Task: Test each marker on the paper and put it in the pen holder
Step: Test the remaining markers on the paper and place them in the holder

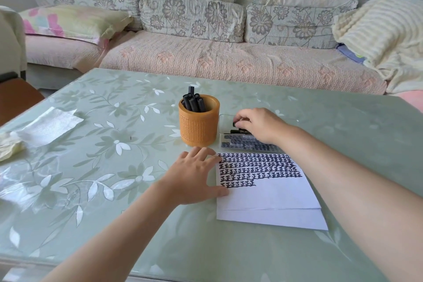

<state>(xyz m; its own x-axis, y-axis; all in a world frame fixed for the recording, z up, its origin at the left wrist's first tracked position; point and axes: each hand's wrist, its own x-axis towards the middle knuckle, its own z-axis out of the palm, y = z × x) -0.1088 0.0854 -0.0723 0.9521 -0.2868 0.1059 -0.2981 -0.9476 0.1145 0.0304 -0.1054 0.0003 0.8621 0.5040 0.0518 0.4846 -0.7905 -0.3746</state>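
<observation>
Centre right, the right hand (256,125) curls its fingers round a black marker (235,124) in the clear box (222,119). The left hand (194,174) lies flat, fingers spread, on the paper (270,197) edge.

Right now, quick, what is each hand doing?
Left hand: open, fingers flat on the edge of the white paper sheet.
Right hand: fingers curled round a black marker in the clear plastic box.
</observation>
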